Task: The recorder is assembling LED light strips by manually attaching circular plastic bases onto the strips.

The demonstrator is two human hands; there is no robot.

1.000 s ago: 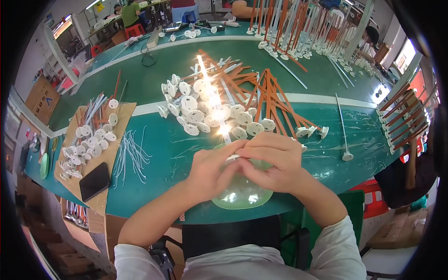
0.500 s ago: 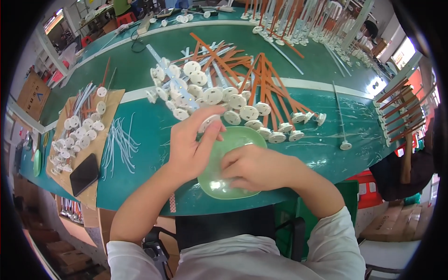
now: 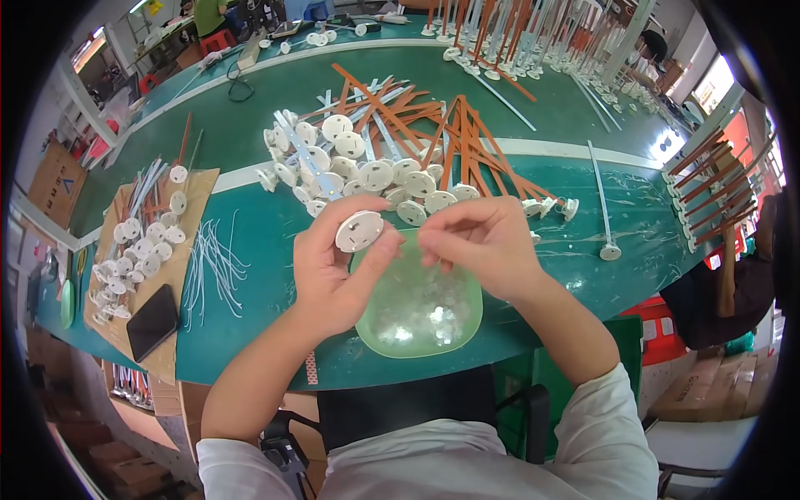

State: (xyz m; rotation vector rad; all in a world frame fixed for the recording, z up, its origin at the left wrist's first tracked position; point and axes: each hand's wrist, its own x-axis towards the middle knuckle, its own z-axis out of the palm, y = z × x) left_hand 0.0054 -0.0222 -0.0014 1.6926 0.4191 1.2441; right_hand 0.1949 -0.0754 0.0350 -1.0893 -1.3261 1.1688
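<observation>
My left hand (image 3: 337,271) is closed around a white round disc (image 3: 360,232), whose slotted face is turned toward me. A pale blue strip with small dots (image 3: 307,157) slants up and away beyond that hand and seems to belong to this disc; the join is hidden. Just right of the disc, my right hand (image 3: 483,246) pinches thumb against fingers; whatever lies between them is too small to make out. Below both hands is a light green tray (image 3: 364,340) with small clear, shiny pieces in it.
Ahead lies a pile of white discs (image 3: 375,175) with orange strips (image 3: 471,137) and pale strips. At left, a cardboard sheet (image 3: 190,212) bears more discs and a black phone (image 3: 152,322), beside loose white wires (image 3: 214,267). One strip with a disc (image 3: 610,252) lies right. Another person's arm (image 3: 727,279) shows far right.
My right hand has risen out of the green tray to beside the disc, fingers pinched. The disc in my left hand has turned its slotted face more toward me.
</observation>
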